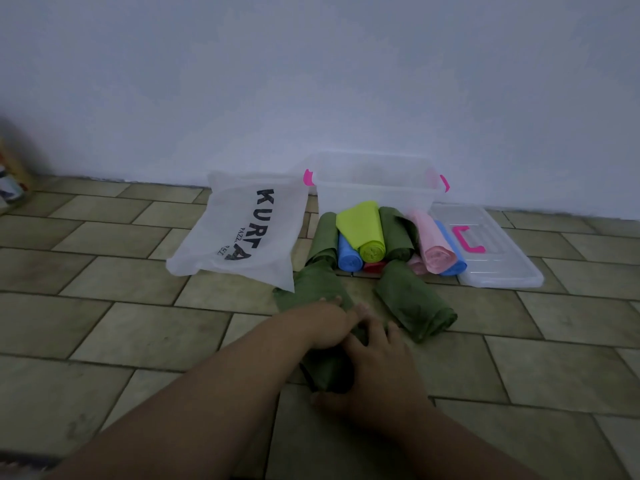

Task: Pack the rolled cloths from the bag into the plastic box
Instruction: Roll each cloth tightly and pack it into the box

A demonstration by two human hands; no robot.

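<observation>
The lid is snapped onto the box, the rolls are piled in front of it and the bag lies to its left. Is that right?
Not quite: the lid is off, lying flat on the floor to the right of the open box, as the head view shows. The rolls are piled in front of the box and the bag lies to its left.

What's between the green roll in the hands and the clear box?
Head view: a pile of rolled cloths, green, blue, lime, red, pink, lies before the plastic box, beyond the green roll that the left hand and right hand grip.
</observation>
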